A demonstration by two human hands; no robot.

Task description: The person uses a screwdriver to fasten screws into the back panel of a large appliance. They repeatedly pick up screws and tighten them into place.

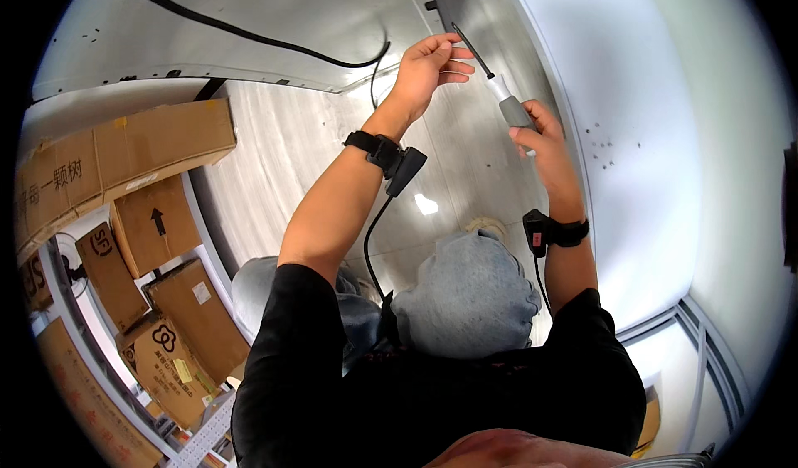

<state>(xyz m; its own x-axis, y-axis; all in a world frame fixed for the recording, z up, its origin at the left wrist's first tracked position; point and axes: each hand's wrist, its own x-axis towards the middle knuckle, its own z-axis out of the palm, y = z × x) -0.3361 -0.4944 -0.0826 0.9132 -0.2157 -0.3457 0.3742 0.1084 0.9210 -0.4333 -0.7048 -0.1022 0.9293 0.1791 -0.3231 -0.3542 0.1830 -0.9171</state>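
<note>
Screwdriver [499, 90] aslant near the metal panel [486, 11] — handle partly hidden by the grip.
Right hand [549, 142] wraps the grey handle [514, 112], fingers curled; farther off, left hand [431, 67] spreads its fingers beside the shaft [475, 55] — contact I cannot tell.

Cardboard boxes [155, 227] (brown ones) sit on shelving [201, 436].

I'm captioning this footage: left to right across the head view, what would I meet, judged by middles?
Brown cardboard box with black arrow → bare left hand → grey-handled screwdriver with dark metal shaft → bare right hand → white panel
</note>
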